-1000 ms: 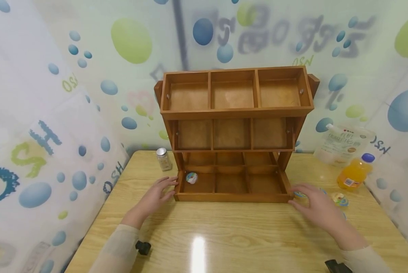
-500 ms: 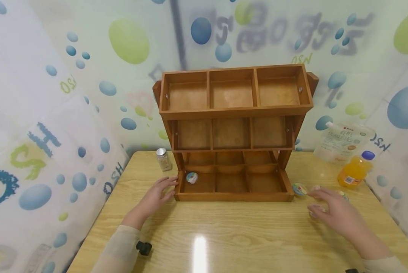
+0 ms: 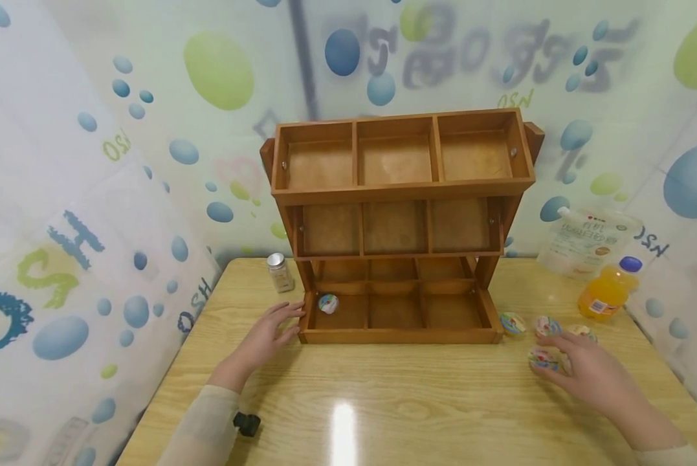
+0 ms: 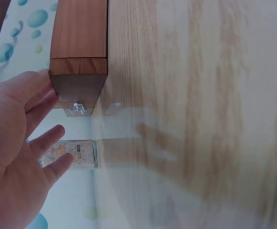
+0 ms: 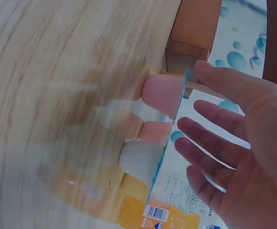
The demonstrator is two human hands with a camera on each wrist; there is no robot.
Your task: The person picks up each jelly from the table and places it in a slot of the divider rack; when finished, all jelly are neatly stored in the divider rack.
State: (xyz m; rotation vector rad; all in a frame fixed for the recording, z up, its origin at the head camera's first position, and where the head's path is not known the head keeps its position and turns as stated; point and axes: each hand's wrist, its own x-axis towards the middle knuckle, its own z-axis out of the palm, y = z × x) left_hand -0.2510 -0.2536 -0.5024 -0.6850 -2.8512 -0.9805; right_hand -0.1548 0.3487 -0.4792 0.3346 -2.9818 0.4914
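Across the table (image 3: 430, 401), open for moving at bottom centre, and off the wooden rack (image 3: 403, 192) at mid-frame, the right hand (image 3: 595, 375) has shifted to lower right, spread wide and holding nothing, while the left hand (image 3: 263, 336), fingers extended, touches the rack's lower-left edge. Below the orange bottle (image 3: 607, 292), jelly cups (image 3: 543, 358) crowd by the right hand near the rack's lower-right corner, so a broad grasp could knock neighbours against that edge; one cup (image 3: 327, 303) sits in the bottom-left compartment.
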